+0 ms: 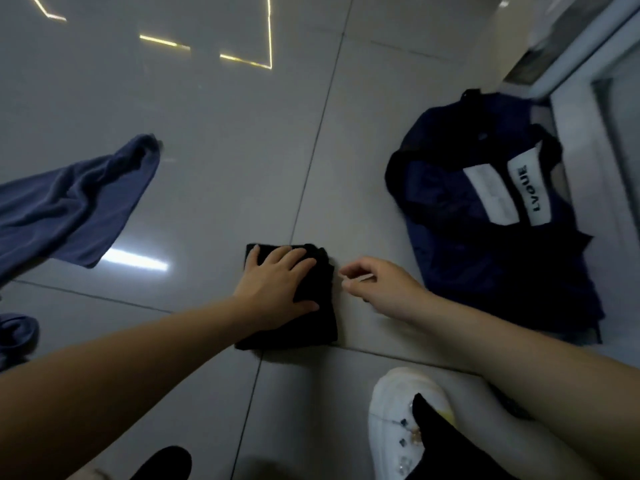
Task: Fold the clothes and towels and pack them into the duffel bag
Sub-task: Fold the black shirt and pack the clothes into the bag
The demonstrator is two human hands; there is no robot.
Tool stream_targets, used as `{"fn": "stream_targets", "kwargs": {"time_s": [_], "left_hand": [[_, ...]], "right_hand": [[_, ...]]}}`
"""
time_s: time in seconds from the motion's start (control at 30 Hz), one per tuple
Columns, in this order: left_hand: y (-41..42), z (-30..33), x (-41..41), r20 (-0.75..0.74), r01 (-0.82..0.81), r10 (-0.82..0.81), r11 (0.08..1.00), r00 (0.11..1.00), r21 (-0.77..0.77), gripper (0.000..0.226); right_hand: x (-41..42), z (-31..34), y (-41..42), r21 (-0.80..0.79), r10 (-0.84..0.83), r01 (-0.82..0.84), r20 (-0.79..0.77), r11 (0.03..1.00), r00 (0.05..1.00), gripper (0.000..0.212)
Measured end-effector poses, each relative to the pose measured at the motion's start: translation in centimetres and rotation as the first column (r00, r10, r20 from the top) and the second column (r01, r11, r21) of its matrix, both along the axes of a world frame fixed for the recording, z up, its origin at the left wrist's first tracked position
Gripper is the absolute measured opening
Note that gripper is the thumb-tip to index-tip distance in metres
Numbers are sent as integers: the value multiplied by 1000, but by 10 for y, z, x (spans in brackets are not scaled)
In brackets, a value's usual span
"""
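A small black cloth (313, 329), folded into a rectangle, lies on the tiled floor in the middle. My left hand (277, 287) presses flat on its top, fingers spread. Just right of the cloth's edge hovers my right hand (377, 284), fingers loosely curled and holding nothing. A navy duffel bag (485, 244) with white "LVOUE" straps lies slumped on the floor to the right. At the left, an unfolded blue garment (69, 206) is spread out, and another bunched blue piece (15, 336) sits at the left edge.
My white shoe (398, 410) is planted at the lower right, below my right forearm. A white frame or door sill (588, 109) runs along the right side behind the bag. Glossy grey tiles (207, 133) stretch ahead.
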State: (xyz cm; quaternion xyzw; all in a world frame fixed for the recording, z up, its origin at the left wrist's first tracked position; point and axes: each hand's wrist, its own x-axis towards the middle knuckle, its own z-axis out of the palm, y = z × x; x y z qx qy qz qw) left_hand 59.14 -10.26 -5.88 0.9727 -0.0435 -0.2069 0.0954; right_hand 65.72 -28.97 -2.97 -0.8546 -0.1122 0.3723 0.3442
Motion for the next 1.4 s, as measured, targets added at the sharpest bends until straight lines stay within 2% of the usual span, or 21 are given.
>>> {"fn": "stream_targets", "kwargs": {"time_s": [0.07,0.17,0.23,0.3,0.33,0.4,0.43,0.47,0.53,0.63,0.7,0.87,0.9,1.03,1.17,1.23,1.27,1.3,1.33,1.37,1.4], "left_hand": [[-4,20,14,96,41,-35,997,995,-63,70],[-23,50,39,119,27,-2,978,993,-207,58],[-41,63,52,115,-3,36,961,993,-277,49],[-60,63,63,110,13,22,949,994,-314,43],[-70,60,69,104,16,20,942,994,-335,41],[-92,50,79,51,-107,144,891,988,-441,39],[-103,44,81,-11,-239,274,819,962,-522,38],[-112,37,81,-88,-376,408,705,908,-601,35],[-129,21,72,-216,-539,575,480,789,-693,30],[-143,7,51,-295,-586,613,349,733,-731,24],[-142,7,42,-295,-574,619,315,728,-756,24],[-115,23,43,-215,-530,688,284,693,-799,26],[-108,26,42,-193,-522,693,301,694,-799,26],[-82,31,39,-79,-486,666,453,742,-747,32],[-63,19,49,-35,-500,693,484,720,-718,35],[-63,10,58,66,-467,683,563,727,-682,37],[-66,7,62,116,-435,654,613,748,-660,40],[-71,5,65,154,-391,616,653,772,-648,44],[-77,2,70,178,-340,572,678,800,-652,51],[-83,0,74,182,-296,526,694,831,-656,59],[-89,-1,78,168,-273,481,713,861,-646,70]], "right_hand": [[13,19,-24,-47,-22,32,197,998,980,27],[44,37,-71,-168,3,87,476,982,879,48],[68,34,-106,-460,124,132,484,878,866,74],[87,23,-136,-681,141,134,334,720,932,96],[94,15,-150,-697,99,123,270,706,958,104],[100,-2,-175,-583,-20,116,170,804,985,112],[99,-10,-183,-496,-66,118,120,860,991,115],[95,-17,-187,-433,-85,117,92,894,992,117],[86,-28,-190,-416,-48,88,107,905,993,117],[75,-32,-183,-407,25,26,120,913,992,113],[64,-29,-168,-399,93,-47,97,916,991,112],[28,-31,-106,-440,351,-269,116,857,929,100],[21,-33,-93,-435,383,-303,107,848,918,99],[1,-32,-53,-390,477,-416,69,821,876,96],[-21,-20,-36,-354,578,-543,-10,761,816,94],[-29,-13,-35,-313,593,-579,-58,753,803,89],[-31,-7,-36,-284,569,-556,-41,781,821,82],[-31,1,-38,-252,518,-493,42,833,854,72],[-27,10,-41,-232,434,-386,209,893,877,58],[-20,16,-46,-246,358,-275,412,929,838,47],[-10,21,-53,-294,322,-174,592,940,739,41]]}}
